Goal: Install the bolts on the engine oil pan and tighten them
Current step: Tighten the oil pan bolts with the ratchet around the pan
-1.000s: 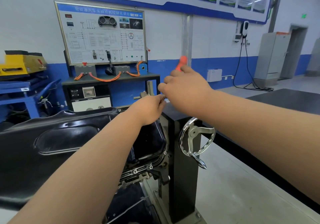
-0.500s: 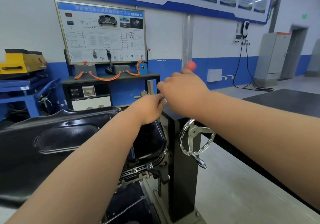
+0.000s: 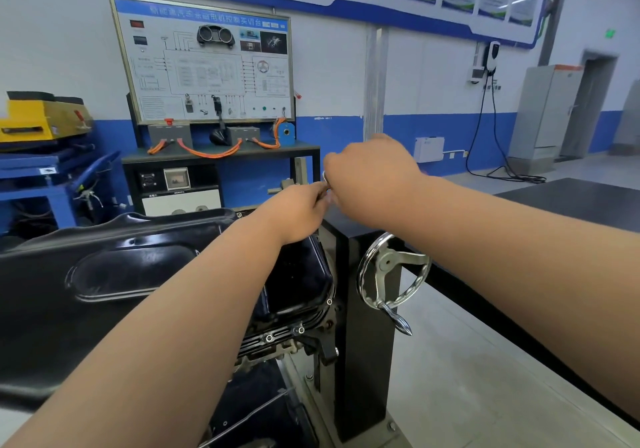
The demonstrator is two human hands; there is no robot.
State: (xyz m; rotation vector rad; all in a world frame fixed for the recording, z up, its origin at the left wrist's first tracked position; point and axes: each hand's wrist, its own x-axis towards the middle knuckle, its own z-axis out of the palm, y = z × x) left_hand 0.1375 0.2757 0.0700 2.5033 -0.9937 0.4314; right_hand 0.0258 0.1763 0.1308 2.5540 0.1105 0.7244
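- Your left hand (image 3: 298, 210) and right hand (image 3: 372, 179) meet above the far right corner of the oil pan (image 3: 156, 274), fingertips almost touching over a small silvery tool piece (image 3: 325, 184) between them.
- Your left hand is pinched shut on that piece; your right hand is curled into a loose fist over it — what sits inside the fist is hidden, so you cannot tell from here whether it holds anything more.
- The oil pan lies below and to the left of your hands, its long axis running left to right, its black belly facing up on the engine stand (image 3: 363, 343).
- Two bolts (image 3: 268, 337) already sit in the pan's near flange, close to the stand's handwheel (image 3: 393, 274).
- The corner under your hands is probably where the next tightening falls; your left hand is the nearer to the pan's rim, so it looks best placed to guide the tool down while the right turns.
- Against a second ago: an orange handle tip stood above your right knuckles — now it is out of sight behind the fist, which has rolled over. Your left hand has scarcely shifted.
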